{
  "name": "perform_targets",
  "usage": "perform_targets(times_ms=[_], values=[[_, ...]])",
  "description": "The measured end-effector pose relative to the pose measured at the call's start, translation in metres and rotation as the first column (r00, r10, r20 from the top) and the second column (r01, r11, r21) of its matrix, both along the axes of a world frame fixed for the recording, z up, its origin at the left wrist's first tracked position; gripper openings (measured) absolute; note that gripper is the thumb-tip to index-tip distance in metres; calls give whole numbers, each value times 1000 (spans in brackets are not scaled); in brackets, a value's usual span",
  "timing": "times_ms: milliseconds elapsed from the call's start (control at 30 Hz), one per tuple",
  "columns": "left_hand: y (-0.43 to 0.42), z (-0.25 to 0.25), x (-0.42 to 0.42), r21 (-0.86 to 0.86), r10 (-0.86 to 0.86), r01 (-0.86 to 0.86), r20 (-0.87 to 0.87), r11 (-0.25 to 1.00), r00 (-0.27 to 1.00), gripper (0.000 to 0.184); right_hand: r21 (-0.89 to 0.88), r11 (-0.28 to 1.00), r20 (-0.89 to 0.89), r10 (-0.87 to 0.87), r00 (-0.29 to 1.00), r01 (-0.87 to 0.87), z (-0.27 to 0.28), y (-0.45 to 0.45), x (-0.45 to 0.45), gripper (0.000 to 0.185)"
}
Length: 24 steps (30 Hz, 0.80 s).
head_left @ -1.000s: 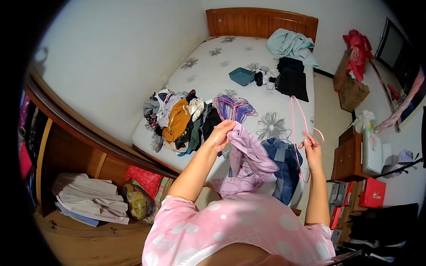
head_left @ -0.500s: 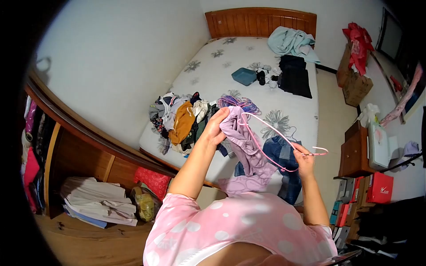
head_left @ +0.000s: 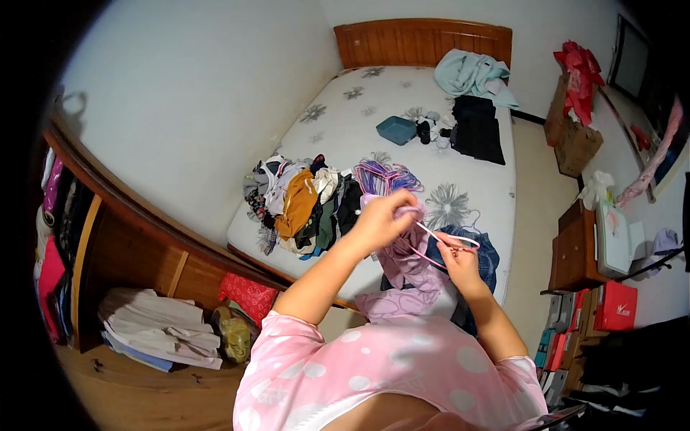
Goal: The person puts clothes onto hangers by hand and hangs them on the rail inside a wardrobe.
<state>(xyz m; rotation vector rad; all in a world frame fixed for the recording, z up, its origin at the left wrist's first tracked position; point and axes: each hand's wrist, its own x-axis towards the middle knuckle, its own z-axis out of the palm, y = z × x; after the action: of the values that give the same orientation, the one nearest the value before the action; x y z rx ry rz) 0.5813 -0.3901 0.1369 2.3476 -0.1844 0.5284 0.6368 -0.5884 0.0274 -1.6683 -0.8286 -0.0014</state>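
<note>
My left hand [head_left: 387, 218] is closed on the gathered upper edge of a lilac garment [head_left: 407, 267], which hangs down in front of me. In my right hand [head_left: 458, 261] is a pink clothes hanger [head_left: 425, 255], pinched near its hook. Part of the hanger reaches into the garment's top by my left fingers; the fabric and hand hide that end. Just beyond the hands lies a bunch of purple, pink and blue hangers [head_left: 387, 176]. Folded blue jeans [head_left: 483, 251] with a hanger lie on the bed to the right of my hands.
A heap of mixed clothes [head_left: 295, 205] covers the bed's near left. Farther back are a blue-grey basket [head_left: 397, 130], small balled items, black folded clothing [head_left: 477, 131] and a pale green cloth [head_left: 471, 70]. An open wardrobe shelf [head_left: 194, 269] is at left; shoe boxes [head_left: 617, 307] are at right.
My hands have come closer together. The hanger has moved left, with its far end now inside the garment's top, and my left hand has turned over and shifted right and down.
</note>
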Motion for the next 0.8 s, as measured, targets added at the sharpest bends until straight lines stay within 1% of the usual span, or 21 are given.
perform_targets(times_ms=[33, 67, 100, 167, 200, 300, 333, 433, 500, 533, 567, 600, 633, 700, 733, 800], values=[[-9, -1, -2, 140, -4, 7, -23, 990, 1000, 17, -42, 999, 49, -19, 999, 21, 4, 4, -1, 23], [-12, -11, -1, 303, -60, 48, 30, 952, 998, 17, -62, 997, -23, -52, 998, 50, 10, 7, -6, 23], [-16, -20, -1, 461, -125, 77, 73, 884, 990, 18, -58, 996, -31, -72, 997, 70, 3, 10, -4, 23], [-32, -21, -8, 433, -210, 145, 104, 889, 972, 20, -48, 992, -46, -119, 992, 116, -20, 16, 1, 23], [-35, -19, -14, 489, -171, 119, 62, 864, 983, 24, -1, 991, -193, -131, 972, 134, -19, 17, -1, 22], [-33, 0, -30, 505, -338, 236, 120, 830, 933, 30, 269, 949, -215, -108, 971, 165, -26, 22, -4, 21], [-30, 3, -33, 488, -354, 250, 133, 836, 926, 34, 210, 963, -258, -111, 960, 168, -19, 20, -6, 21], [-4, 8, -16, 534, -339, 154, 268, 831, 902, 34, 194, 975, -227, -63, 972, 108, -21, 19, -5, 21], [10, 17, -3, 606, -171, -61, 318, 793, 932, 34, 182, 979, -208, -55, 977, 94, -10, 18, -7, 21], [22, 10, 1, 644, -114, -93, 273, 760, 955, 37, 174, 981, -200, -49, 979, 84, -5, 17, -8, 21], [38, 0, 4, 698, -82, 5, 78, 716, 994, 31, 165, 983, -192, -43, 980, 76, -2, 16, -7, 21], [45, -6, 4, 695, -83, 42, 25, 718, 996, 27, 141, 988, -178, -42, 983, 68, -1, 15, -4, 20], [49, -11, 7, 691, -89, 83, -27, 718, 996, 24, 88, 992, -95, -87, 992, 95, 0, 15, -2, 21], [50, -18, 10, 654, -117, 100, -18, 750, 993, 23, -15, 987, 77, -160, 984, 161, 7, 13, 1, 22], [48, -20, 9, 634, -129, 108, -13, 765, 992, 23, -63, 984, 118, -161, 980, 170, 11, 13, 5, 28], [36, -22, 9, 573, -182, 143, 10, 807, 983, 22, -19, 980, 273, -188, 943, 200, 20, 20, 12, 32]])
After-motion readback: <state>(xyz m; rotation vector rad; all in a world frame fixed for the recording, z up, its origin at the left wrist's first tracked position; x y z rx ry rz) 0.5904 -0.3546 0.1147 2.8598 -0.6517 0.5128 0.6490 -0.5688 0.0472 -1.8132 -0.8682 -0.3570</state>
